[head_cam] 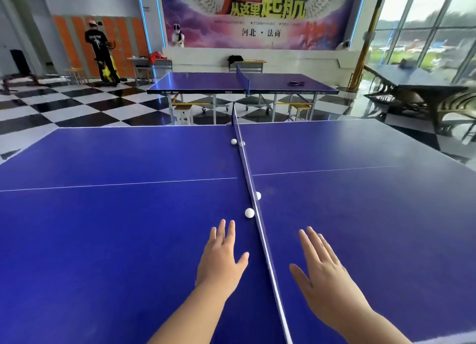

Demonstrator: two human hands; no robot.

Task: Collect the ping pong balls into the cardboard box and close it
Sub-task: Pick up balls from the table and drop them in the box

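Fingers on left hand (221, 258) and right hand (322, 263) are lying straight, spread, gripping nothing. Nearest ball (249, 212) is sitting just ahead of left, seemingly touching the net (246, 168). I'm aiming to trap it netward, then pinch. Cardboard box isn't showing.

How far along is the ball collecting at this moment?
Done: nothing visible. Four balls lie by the net: nearest ball, second ball, third ball, fourth ball. In hand: nothing; the left hand and right hand hover open above the table. Left: all collecting and closing; no cardboard box is in view.
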